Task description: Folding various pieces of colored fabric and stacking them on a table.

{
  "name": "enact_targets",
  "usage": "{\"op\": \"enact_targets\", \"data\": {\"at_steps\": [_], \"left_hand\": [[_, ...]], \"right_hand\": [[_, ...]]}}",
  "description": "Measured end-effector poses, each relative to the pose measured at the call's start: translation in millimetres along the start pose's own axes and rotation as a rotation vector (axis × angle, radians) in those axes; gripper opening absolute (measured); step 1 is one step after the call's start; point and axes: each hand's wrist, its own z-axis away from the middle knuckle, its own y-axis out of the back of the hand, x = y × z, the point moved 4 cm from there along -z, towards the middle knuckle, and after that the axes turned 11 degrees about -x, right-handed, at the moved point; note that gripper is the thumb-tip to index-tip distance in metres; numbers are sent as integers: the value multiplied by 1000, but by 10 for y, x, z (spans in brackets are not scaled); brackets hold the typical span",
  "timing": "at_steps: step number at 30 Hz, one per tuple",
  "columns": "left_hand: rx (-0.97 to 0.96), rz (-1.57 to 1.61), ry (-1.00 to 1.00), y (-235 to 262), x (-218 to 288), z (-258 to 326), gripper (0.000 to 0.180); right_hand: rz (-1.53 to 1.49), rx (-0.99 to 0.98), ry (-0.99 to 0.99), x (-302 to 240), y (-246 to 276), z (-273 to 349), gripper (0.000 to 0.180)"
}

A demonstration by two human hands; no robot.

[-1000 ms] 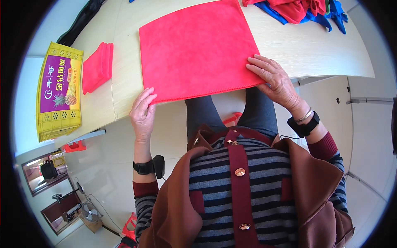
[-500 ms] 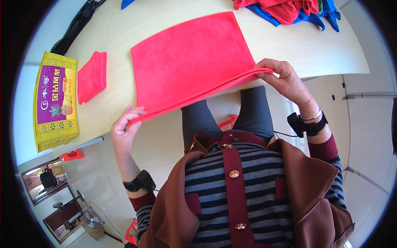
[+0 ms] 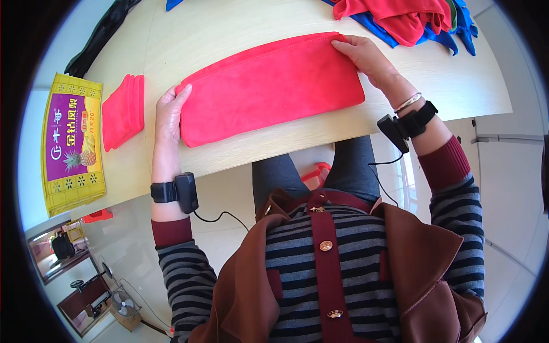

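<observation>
A red cloth towel (image 3: 274,91) lies folded over on itself on the pale table, its stitched hem running along the far side. My left hand (image 3: 170,111) pinches its far left corner, thumb on top. At the far right corner, my right hand (image 3: 366,59) grips the hem between thumb and fingers. The folded edge faces me, close to the table's front edge. To the left of my left hand sits a small stack of folded red cloths (image 3: 124,111).
A yellow and purple carton (image 3: 73,143) stands at the table's left end. Behind it lies a black item (image 3: 106,37). A loose heap of red and blue cloths (image 3: 409,20) covers the far right of the table (image 3: 434,86). Black straps with cables circle both wrists.
Both hands have moved away from me, carrying the near edge of the towel over to its far edge. The spread towel is now folded in half.
</observation>
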Motion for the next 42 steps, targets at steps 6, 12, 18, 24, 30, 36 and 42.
{"op": "enact_targets", "data": {"at_steps": [6, 12, 18, 24, 30, 36, 42], "left_hand": [[63, -51, -48, 42, -97, -74, 20], [139, -344, -151, 54, -58, -166, 17], [223, -883, -166, 24, -21, -192, 25], [295, -884, -133, 74, -4, -42, 31], [351, -420, -205, -92, -204, 572, 39], [503, -689, -273, -378, -190, 812, 30], [617, -991, -429, -413, -155, 829, 24]], "right_hand": [[68, 72, -21, 12, -24, -76, 43], [241, 125, 45, 179, 44, -259, 39], [349, 228, 70, 190, 22, -174, 39], [232, 180, 5, 41, -33, 70, 42], [24, 224, 120, 178, -177, 691, 46], [213, 312, 195, 238, -341, 751, 41], [596, 427, 187, 180, -407, 776, 36]]}}
